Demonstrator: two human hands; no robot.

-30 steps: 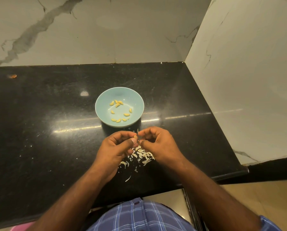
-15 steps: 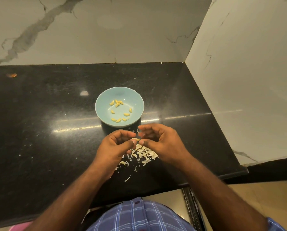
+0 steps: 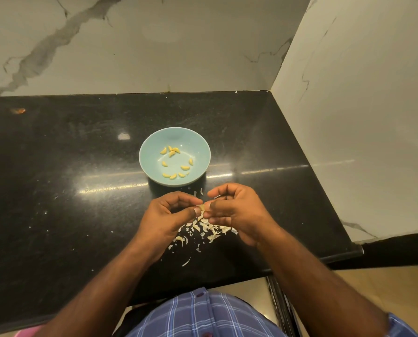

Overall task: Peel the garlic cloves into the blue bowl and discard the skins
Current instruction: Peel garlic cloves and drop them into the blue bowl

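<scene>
As before, garlic clove (image 3: pixel 201 207) between both hands.

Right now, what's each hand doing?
Left hand: fingers pinch the garlic clove.
Right hand: fingers curled, also pinching that clove.

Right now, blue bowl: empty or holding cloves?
Holding cloves. The blue bowl sits upright with about ten peeled garlic cloves scattered inside.
</scene>
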